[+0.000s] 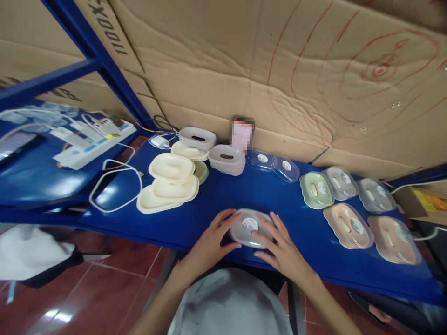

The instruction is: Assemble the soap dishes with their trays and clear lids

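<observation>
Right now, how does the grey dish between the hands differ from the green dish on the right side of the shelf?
The grey dish lies at the near edge of the blue shelf, while the green dish lies farther back, to the right. The left hand and right hand touch the grey dish; nothing touches the green dish. The grey dish stands alone, the green dish beside other dishes. Both are oval and carry a round white sticker.

We find even, moderately bright overhead light. Glare patches sit on the blue bench point(244, 195) at its far-left end and on the red floor tiles point(104, 279). Shadows are faint. Straight lines bow toward the frame edges; corners soften; one small item against the cardboard is pixelated.
</observation>
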The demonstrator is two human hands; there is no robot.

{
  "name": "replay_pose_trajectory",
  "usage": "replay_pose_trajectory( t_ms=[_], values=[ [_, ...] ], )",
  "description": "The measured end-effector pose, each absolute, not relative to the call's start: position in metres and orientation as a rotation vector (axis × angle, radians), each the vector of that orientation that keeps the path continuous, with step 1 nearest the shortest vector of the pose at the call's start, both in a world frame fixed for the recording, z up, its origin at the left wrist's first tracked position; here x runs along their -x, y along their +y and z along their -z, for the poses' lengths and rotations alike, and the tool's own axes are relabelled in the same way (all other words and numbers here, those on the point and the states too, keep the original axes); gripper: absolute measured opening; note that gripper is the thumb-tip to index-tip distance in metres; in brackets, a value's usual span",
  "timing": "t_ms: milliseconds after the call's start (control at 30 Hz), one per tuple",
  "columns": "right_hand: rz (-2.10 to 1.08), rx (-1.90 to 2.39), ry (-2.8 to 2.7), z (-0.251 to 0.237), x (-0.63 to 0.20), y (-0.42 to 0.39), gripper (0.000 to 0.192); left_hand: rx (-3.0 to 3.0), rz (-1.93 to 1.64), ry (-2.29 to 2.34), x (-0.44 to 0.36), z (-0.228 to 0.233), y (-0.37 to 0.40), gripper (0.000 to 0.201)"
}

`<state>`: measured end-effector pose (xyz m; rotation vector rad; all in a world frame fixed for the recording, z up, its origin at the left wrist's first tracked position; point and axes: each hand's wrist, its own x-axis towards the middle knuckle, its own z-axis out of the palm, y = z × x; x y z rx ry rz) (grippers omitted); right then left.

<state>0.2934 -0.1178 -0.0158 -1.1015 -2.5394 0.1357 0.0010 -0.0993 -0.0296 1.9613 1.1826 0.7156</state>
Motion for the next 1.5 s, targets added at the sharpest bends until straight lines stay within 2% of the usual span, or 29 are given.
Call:
replay_pose_trajectory(
  t_ms=[233, 433, 600, 700, 800, 867, 967, 1100, 1233, 1400, 1500],
  values=[
    [-0.101, 1.168, -2.326, 0.015, -0.313, -0.113, 0.06, -1.949, -0.824, 1.207, -0.004, 0.027, -0.102, 0.073],
    [0.323, 1.603, -1.855, -0.021, -0.414, -0.069, 0.056, -1.995, -0.834, 1.227, -0.005, 0.024, -0.101, 0.054],
    [0.414, 1.862, -1.649, -0.019, -0.479, -0.03, 0.079, -2.03, -0.852, 1.204, -0.007, 0.023, -0.099, 0.042],
    [0.399, 1.941, -1.698, -0.015, -0.483, -0.028, 0.083, -2.031, -0.857, 1.19, -0.008, 0.023, -0.099, 0.037],
    [0.514, 1.991, -1.722, -0.021, -0.463, -0.033, 0.085, -2.031, -0.87, 1.185, -0.009, 0.022, -0.099, 0.035],
    [0.54, 1.91, -1.771, -0.027, -0.437, -0.031, 0.079, -2.032, -0.877, 1.187, -0.009, 0.02, -0.098, 0.033],
    [0.379, 1.707, -2.038, -0.022, -0.386, -0.014, 0.065, -2.045, -0.876, 1.197, -0.009, 0.021, -0.097, 0.03],
    [0.262, 1.69, -2.214, 0.008, -0.334, 0.015, 0.074, -2.065, -0.888, 1.206, -0.01, 0.027, -0.099, 0.029],
    [0.289, 1.711, -2.206, 0.025, -0.326, 0.012, 0.065, -2.08, -0.906, 1.223, -0.013, 0.034, -0.102, 0.029],
    [0.342, 1.667, -2.2, 0.013, -0.331, -0.017, 0.042, -2.232, -0.973, 1.304, -0.014, 0.027, -0.106, 0.029],
    [0.322, 1.6, -2.23, 0.003, -0.323, -0.022, 0.037, -2.33, -1.081, 1.498, 0.001, 0.018, -0.107, 0.034]
  ],
)
